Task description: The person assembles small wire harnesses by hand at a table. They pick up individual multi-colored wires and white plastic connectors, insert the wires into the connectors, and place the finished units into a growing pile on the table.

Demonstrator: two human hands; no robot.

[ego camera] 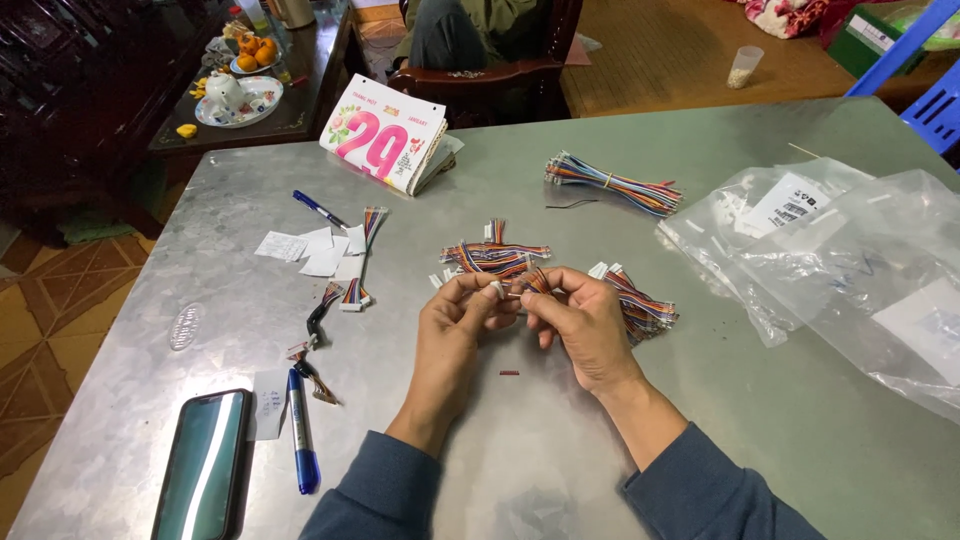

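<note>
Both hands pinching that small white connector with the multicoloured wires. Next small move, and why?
Probably set the finished piece onto the heap of wire harnesses just beyond the fingers. The left hand and right hand pinch one white connector between fingertips; a second heap lies beside the right hand. Whether it is finished cannot be told.

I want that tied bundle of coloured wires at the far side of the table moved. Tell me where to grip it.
Grip the tied wire bundle at its banded middle, coming from above with fingers across its length. The band keeps the strands tight there, while both ends fan loose, so the middle likely holds best.
</note>
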